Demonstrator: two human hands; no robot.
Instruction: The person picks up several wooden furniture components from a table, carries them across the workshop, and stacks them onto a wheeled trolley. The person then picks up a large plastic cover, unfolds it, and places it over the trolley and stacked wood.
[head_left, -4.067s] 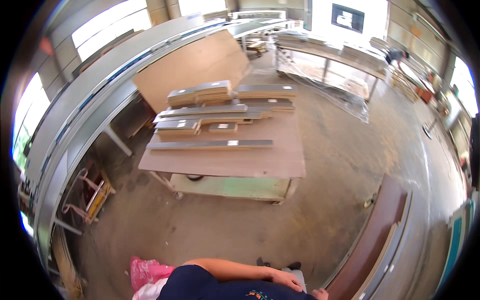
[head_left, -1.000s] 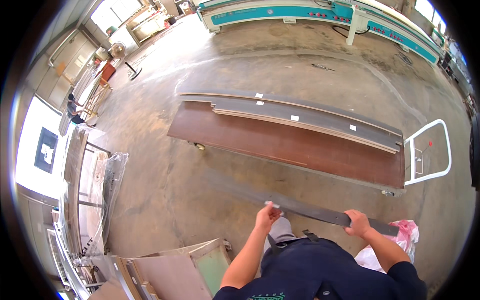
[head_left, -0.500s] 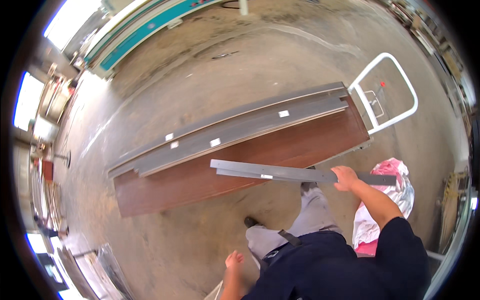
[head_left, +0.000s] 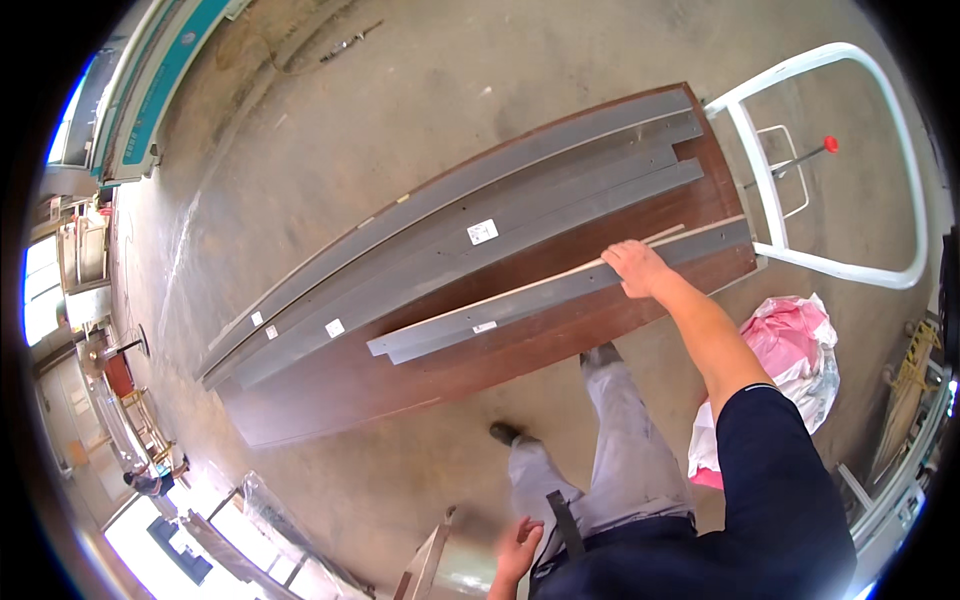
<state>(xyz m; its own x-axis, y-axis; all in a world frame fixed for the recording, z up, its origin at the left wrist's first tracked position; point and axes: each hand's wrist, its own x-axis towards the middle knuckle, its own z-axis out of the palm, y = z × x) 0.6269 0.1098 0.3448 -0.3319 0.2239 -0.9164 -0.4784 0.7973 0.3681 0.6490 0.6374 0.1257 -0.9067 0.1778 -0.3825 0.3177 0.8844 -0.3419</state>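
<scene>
Open floor (head_left: 430, 110) lies beyond the cart (head_left: 320, 390); a handle (head_left: 765, 190) (white loop) bars its right end, a bag (head_left: 800, 350) its near-right corner.

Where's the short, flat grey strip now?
The short, flat grey strip is right of centre in the head view, in the right hand, over the near side of the red-brown cart deck.

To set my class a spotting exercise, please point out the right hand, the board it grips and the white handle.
Right hand (head_left: 638, 268): head view, on the back of the hand.
Board (head_left: 550, 300): head view, on its grey face.
White handle (head_left: 760, 178): head view, on its inner crossbar.
</scene>
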